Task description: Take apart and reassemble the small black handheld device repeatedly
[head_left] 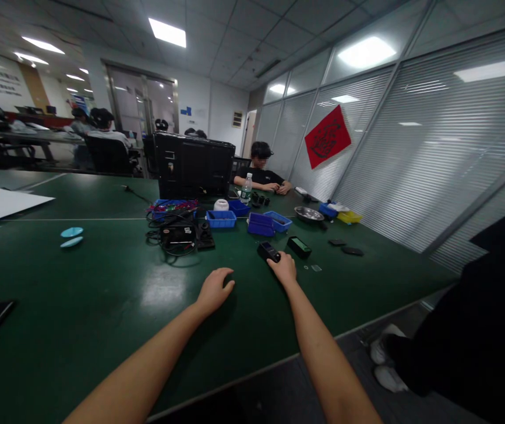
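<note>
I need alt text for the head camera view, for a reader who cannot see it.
Two bare arms reach over a dark green table: the right hand touches a small black device, and the left hand rests on the tabletop. Behind them lie blue bins, tangled cables and a black monitor; another person sits at the far end.

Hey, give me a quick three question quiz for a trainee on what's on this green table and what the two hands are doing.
1. True or false: the right hand touches a small black device.
2. Which lies nearest the left hand? A) blue bins B) bare green table C) metal bowl
3. Fill in: beside the blue bins stands a water ____.

Key: 1 true. 2 B; the left hand rests palm down, its grip empty. 3 bottle.
</note>
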`<state>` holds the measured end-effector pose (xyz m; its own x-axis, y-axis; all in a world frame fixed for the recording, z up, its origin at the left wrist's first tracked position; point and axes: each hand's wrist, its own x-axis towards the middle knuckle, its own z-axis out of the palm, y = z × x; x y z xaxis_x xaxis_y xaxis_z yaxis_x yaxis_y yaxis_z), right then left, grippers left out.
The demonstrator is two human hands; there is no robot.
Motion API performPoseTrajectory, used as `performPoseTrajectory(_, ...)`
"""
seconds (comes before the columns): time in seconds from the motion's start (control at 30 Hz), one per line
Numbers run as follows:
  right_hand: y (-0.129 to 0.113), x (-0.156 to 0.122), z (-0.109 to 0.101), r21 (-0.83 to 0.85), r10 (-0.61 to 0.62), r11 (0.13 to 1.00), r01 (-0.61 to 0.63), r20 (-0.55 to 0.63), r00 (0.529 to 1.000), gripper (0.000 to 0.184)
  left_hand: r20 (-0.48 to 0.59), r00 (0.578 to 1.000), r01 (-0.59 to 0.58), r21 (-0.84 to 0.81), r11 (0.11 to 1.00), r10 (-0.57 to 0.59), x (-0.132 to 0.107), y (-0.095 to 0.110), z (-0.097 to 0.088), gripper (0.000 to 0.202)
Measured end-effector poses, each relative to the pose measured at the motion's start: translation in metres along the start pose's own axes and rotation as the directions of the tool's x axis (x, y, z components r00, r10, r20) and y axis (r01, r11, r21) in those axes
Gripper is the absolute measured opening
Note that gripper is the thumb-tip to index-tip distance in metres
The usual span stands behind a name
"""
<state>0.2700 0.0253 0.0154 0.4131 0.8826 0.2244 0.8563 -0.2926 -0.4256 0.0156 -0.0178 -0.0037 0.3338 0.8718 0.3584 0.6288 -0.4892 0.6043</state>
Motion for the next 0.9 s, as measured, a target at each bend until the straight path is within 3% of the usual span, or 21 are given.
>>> performPoseTrajectory(0.07,-0.001,0.000,-0.001,0.044,0.006,0.999,-0.004,-0.036,0.999,0.050,0.000,1.000,-0.008,0.002,1.000,0.008,0.000,0.000,0.000,0.032)
performPoseTrajectory(0.13,-0.002,0.000,-0.006,0.138,0.015,0.990,0.006,-0.154,0.988,0.049,0.002,1.000,-0.011,0.002,1.000,0.011,0.000,0.000,0.000,0.031)
performPoseTrajectory(0.23,-0.004,-0.003,-0.016,0.350,0.047,0.929,0.124,-0.442,0.896,0.052,0.008,1.000,-0.007,-0.003,1.000,0.007,0.001,0.000,0.000,0.031)
performPoseTrajectory(0.3,-0.007,-0.007,-0.021,0.525,0.099,0.821,0.223,-0.516,0.851,0.052,0.010,1.000,-0.003,-0.009,1.000,0.003,0.001,0.000,0.000,0.031)
performPoseTrajectory(0.37,-0.014,-0.012,-0.022,0.729,0.120,0.640,0.241,-0.405,0.906,0.050,0.011,1.000,0.013,-0.017,1.000,-0.013,0.001,-0.001,0.000,0.032)
performPoseTrajectory(0.43,-0.023,-0.018,-0.017,0.897,0.057,0.424,0.123,-0.162,0.985,0.044,0.006,0.999,0.043,-0.026,0.999,-0.043,0.002,-0.001,-0.001,0.036)
performPoseTrajectory(0.5,-0.032,-0.023,-0.009,0.957,-0.045,0.274,-0.096,0.113,0.993,0.038,-0.001,0.997,0.081,-0.042,0.996,-0.081,0.002,0.000,-0.001,0.040)
performPoseTrajectory(0.53,-0.036,-0.025,-0.004,0.938,-0.076,0.263,-0.228,0.256,0.964,0.035,-0.005,0.995,0.098,-0.053,0.994,-0.099,0.003,0.001,-0.001,0.042)
performPoseTrajectory(0.6,-0.040,-0.028,0.005,0.841,-0.104,0.343,-0.418,0.477,0.873,0.032,-0.008,0.992,0.122,-0.079,0.989,-0.123,0.003,0.002,-0.002,0.044)
performPoseTrajectory(0.67,-0.040,-0.031,0.010,0.748,-0.110,0.510,-0.424,0.546,0.831,0.034,-0.007,0.991,0.132,-0.100,0.986,-0.133,0.003,0.003,-0.002,0.044)
performPoseTrajectory(0.8,-0.036,-0.034,0.003,0.482,-0.189,0.876,-0.006,0.356,0.915,0.047,-0.002,0.989,0.144,-0.111,0.983,-0.145,0.003,0.004,-0.003,0.044)
performPoseTrajectory(0.9,-0.037,-0.036,-0.009,0.166,-0.214,0.968,0.188,0.155,0.964,0.050,0.004,0.989,0.148,-0.116,0.982,-0.148,0.003,0.004,-0.004,0.045)
